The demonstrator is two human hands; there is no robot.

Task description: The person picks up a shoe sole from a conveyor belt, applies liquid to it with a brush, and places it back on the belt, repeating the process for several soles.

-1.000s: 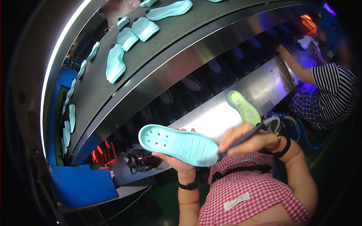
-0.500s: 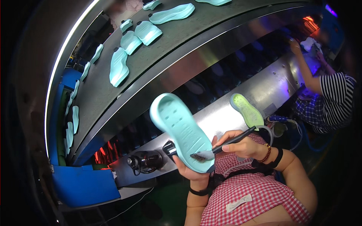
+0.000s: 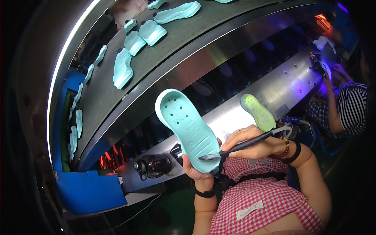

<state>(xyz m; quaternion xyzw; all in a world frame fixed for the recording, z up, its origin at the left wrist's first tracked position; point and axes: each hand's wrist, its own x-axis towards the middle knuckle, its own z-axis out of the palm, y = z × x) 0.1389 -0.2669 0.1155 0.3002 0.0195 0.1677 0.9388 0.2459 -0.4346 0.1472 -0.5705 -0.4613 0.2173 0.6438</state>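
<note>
My left hand grips a turquoise shoe sole near its lower end, thumb along the left edge, other fingers mostly hidden beneath. The sole is tilted, with small holes in its upper part and grooves lower down. My right hand is closed around the black handle of a brush, to whose back end a grey tube is attached. The brush tip lies against the sole's inner face near the lower end. Beyond my right hand, a lime-green sole with a blue-grey rim rests on the metal ledge.
A dark lidded jug stands on the metal ledge, left of my left hand. Several turquoise soles lie on the dark conveyor belt. A blue box is at lower left. A co-worker in stripes works at far right.
The sole has shifted slightly upward and its holes now show as round. My right hand has rolled and moved up a little, brush handle lying flatter. The co-worker's arms have drawn in around a dark object.
</note>
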